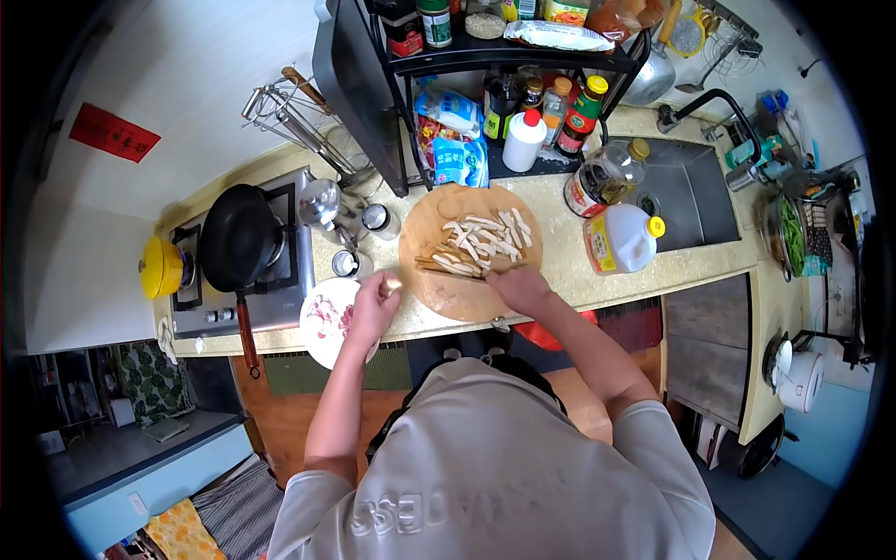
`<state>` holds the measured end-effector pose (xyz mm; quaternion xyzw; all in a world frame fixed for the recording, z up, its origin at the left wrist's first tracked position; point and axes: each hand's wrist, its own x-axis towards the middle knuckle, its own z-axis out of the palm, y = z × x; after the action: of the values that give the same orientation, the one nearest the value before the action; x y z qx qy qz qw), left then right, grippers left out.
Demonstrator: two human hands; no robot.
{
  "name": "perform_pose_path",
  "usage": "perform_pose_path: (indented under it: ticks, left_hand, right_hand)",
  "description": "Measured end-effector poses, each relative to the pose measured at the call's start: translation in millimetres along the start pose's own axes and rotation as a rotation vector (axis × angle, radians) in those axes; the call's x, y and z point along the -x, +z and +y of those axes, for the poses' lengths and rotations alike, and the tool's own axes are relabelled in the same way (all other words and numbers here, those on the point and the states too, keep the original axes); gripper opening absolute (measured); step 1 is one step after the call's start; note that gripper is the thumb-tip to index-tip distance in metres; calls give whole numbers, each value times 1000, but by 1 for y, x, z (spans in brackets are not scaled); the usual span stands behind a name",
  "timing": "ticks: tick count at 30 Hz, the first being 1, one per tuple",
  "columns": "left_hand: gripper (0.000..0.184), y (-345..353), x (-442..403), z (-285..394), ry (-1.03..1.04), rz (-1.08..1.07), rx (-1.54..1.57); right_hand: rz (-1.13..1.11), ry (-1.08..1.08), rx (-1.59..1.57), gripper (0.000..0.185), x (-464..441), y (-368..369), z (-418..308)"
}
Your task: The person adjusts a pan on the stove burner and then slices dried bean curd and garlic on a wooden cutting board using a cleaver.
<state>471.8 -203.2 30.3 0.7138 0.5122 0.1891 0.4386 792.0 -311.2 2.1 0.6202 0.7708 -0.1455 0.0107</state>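
Observation:
My right hand (521, 289) is closed around the handle of a kitchen knife (455, 273), whose blade lies across the near part of the round wooden cutting board (427, 222). Beyond the blade, sliced pale strips (485, 238), perhaps mushroom, are heaped on the board. My left hand (375, 306) is at the board's left edge, above the right side of a white plate (317, 353). Its fingers are pinched, with a small pale piece (394, 283) at the tips. Pieces of raw meat (327, 317) lie on the plate, partly hidden by that hand.
Left of the board stand glass jars (378, 220) and a stove with a black frying pan (238, 233), its handle over the counter edge. A large plastic jug (621, 240) and a sink (695, 196) are to the right. A rack of bottles (523, 140) stands behind.

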Motion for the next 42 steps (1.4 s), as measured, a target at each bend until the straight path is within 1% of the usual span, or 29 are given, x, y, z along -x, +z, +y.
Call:
perform_pose_path:
  ticks: [1,3,4,5,7,9,11,14,17,18,21,24,28,31,35,38,41,42]
  left_hand:
    - [25,5,10,-11,-55,-23,24]
    - [25,17,25,-29,-9,-64,48]
    - [26,21,32,-22,2,-72,-2]
    - [30,31,34,-34,-63,-91,65]
    - [31,40,38,-21,42,-68,-61]
    - [30,49,37,-8,60,-81,-53]
    - [31,58,29,-1,129,-93,-109]
    - [31,70,15,8,196,-93,-108]
    - [29,86,1,-7,338,-67,-209]
    - [28,89,0,-10,338,-76,-247]
    - [34,96,-2,-16,285,-62,-232]
    - [48,97,3,-10,242,-46,-193]
    - [68,94,8,-9,156,-80,-115]
    - [65,94,10,-15,101,-71,-46]
    - [55,92,10,-16,147,-62,-92]
    - [41,96,8,-17,217,-32,-134]
    - [30,97,11,-14,198,-8,-103]
    - [30,95,14,-14,163,-15,-62]
  right_hand:
    - [-4,-2,-9,15,-5,0,6]
    - [-10,-8,-26,16,-17,1,21]
    - [-30,-8,-47,17,-21,-4,26]
    - [-51,-7,-67,17,-25,-10,31]
    - [-86,0,-79,17,-31,-22,35]
    - [-113,15,-59,16,-35,-31,36]
    - [-100,14,-82,17,-35,-32,36]
    - [-93,45,-147,19,-27,-36,31]
    - [-65,48,-208,21,-15,-28,32]
    - [-50,42,-227,21,-10,-30,31]
    - [-55,97,-283,21,12,-35,21]
    - [96,129,-351,22,31,-19,8]
    - [49,233,-356,21,49,-5,-14]
    - [48,252,-354,20,57,9,-26]
    - [64,271,-336,18,57,14,-40]
    - [71,282,-324,20,57,16,-45]
    - [72,286,-295,21,58,18,-46]
    - [70,290,-283,21,57,17,-47]
